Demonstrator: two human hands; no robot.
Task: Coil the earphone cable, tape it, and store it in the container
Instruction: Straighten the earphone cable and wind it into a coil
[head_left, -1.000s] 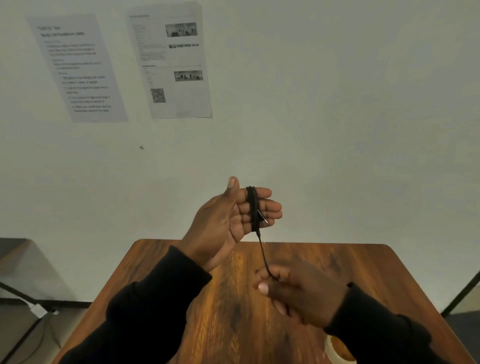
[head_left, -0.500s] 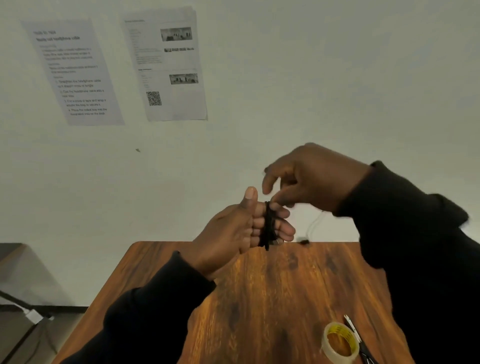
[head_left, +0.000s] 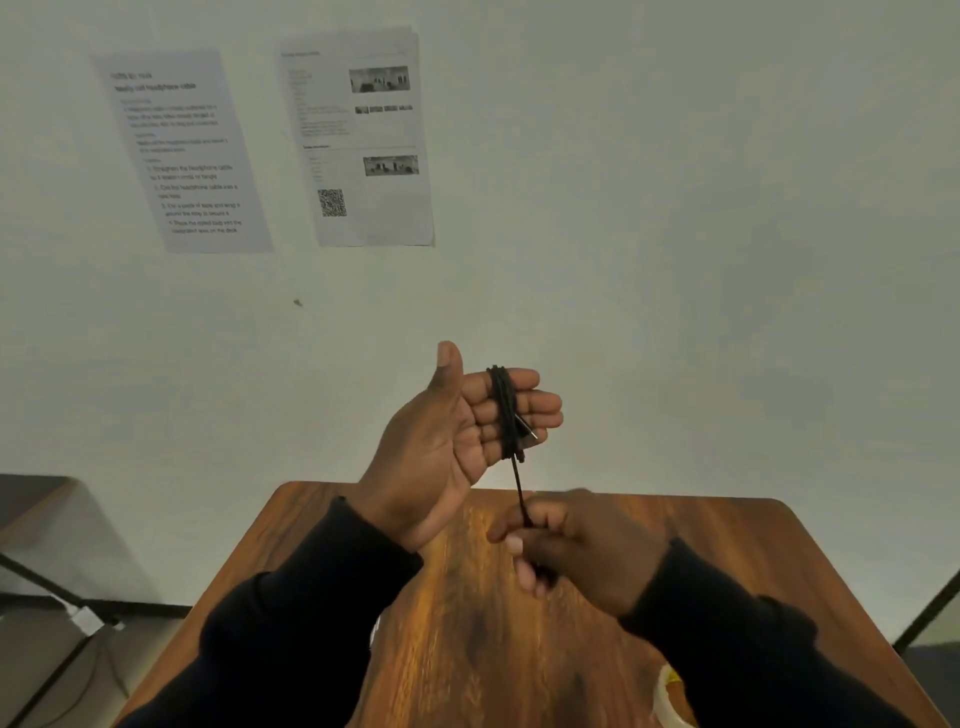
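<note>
The black earphone cable (head_left: 506, 410) is wound in several loops around the four fingers of my left hand (head_left: 452, 441), which is raised palm-up above the table's far edge, thumb up. A silver plug tip sticks out of the coil near the little finger. One strand runs straight down from the coil into my right hand (head_left: 582, 551), whose fingers pinch it just above the table. A roll of clear tape (head_left: 670, 701) lies near the bottom right, mostly hidden by my right sleeve. No container is in view.
A wooden table (head_left: 467, 649) fills the lower middle, against a white wall. Two printed sheets (head_left: 363, 140) hang on the wall above. A dark table edge and cables on the floor show at the left.
My right hand came down from above the left fingers to below them, carrying the strand around the coil. The scissors beside the tape roll are no longer in view.
</note>
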